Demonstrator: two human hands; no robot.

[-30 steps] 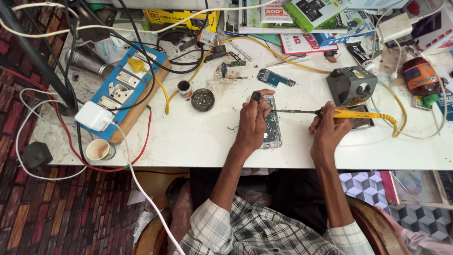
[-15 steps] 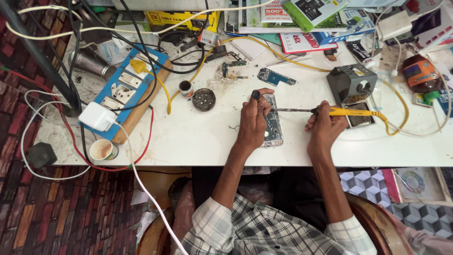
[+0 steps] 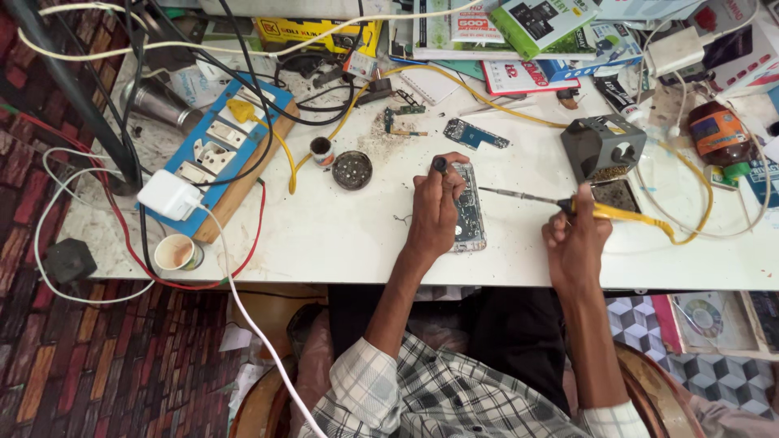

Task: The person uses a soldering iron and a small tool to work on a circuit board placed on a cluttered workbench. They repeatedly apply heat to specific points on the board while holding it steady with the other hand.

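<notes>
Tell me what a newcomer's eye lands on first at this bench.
First, mid-table: the left hand pressing down on an opened phone, while the right hand holds a yellow-handled soldering iron with its tip pointing at the phone. Next, at the left, a blue switchboard on a wooden block, under a tangle of black, red and white cables. Along the far edge, coloured boxes crowd together.
</notes>
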